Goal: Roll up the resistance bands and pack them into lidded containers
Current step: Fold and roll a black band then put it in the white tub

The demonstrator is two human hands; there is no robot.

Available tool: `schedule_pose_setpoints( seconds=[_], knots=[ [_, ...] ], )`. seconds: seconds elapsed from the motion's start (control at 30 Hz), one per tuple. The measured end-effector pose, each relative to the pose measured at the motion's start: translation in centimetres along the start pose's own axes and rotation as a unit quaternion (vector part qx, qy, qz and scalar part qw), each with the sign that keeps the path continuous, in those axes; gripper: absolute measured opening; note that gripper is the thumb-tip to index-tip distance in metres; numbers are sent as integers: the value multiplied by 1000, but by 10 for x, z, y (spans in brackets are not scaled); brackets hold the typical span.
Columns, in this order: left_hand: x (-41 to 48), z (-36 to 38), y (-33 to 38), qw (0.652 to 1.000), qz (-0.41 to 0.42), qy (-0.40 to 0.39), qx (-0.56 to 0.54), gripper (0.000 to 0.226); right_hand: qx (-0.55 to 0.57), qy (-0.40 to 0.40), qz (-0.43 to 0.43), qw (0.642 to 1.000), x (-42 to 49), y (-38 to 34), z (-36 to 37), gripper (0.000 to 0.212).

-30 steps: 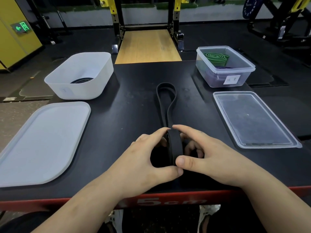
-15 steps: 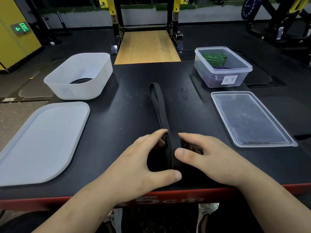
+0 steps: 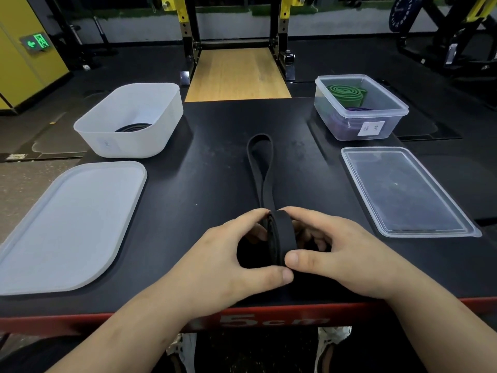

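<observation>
One black table (image 3: 215, 162) was occupied near its front edge by the black band (image 3: 285, 235), whose coil was pinched upright between the curled fingers and thumbs of left hand (image 3: 228, 262) and right hand (image 3: 336, 254), the unrolled tail laid flat ahead. Soft, springy rubber was judged likely to unwind unless gripped across the coil's flat sides. A frosted lid (image 3: 70, 224), white tub (image 3: 150, 135), clear lid (image 3: 403, 192) and clear box (image 3: 390, 114) were set well aside, so no obstruction was judged.
</observation>
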State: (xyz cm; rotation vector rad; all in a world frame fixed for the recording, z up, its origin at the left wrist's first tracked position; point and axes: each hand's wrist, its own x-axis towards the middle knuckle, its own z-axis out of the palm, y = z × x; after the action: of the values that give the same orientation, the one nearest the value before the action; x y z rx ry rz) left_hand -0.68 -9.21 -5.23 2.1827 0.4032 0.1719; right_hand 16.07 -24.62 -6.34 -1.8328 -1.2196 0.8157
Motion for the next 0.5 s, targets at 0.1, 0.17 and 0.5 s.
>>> schedule_pose_setpoints(
  seconds=[0.1, 0.17, 0.5],
  knots=[
    [0, 2, 1, 1000, -8, -6, 18, 77, -11, 18, 7, 1000, 3, 1, 3, 61],
    [1, 3, 1, 1000, -6, 1, 25, 78, -21, 23, 4, 1000, 5, 2, 5, 62],
    [2, 7, -7, 1000, -15, 1, 11, 76, -39, -7, -12, 999, 1, -5, 0, 47]
  ],
)
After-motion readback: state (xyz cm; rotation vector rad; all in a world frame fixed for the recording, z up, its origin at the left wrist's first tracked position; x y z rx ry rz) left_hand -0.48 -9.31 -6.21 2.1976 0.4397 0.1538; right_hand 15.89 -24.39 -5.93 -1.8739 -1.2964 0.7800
